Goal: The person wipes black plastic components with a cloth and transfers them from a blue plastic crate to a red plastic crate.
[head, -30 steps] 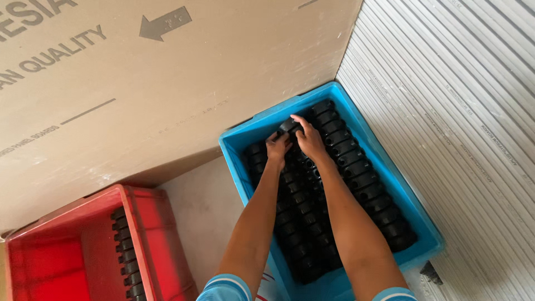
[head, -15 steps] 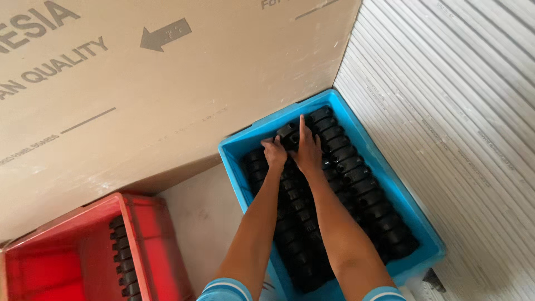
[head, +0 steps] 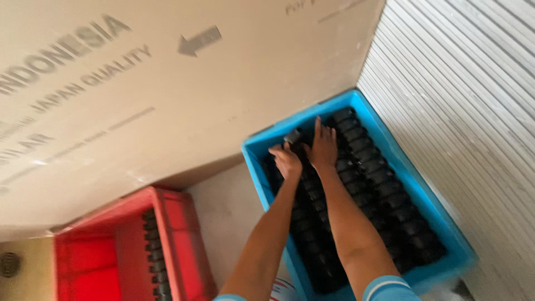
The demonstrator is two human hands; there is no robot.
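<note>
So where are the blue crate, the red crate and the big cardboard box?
blue crate (head: 415, 184), head view, its right rim.
red crate (head: 173, 223), head view, its right wall.
cardboard box (head: 167, 106), head view, its broad brown side.

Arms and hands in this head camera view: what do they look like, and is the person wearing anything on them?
Both forearms are bare, as are the left hand and right hand: no gloves, watch or rings visible. Short light blue sleeves with white striped trim end above the elbows.
</note>
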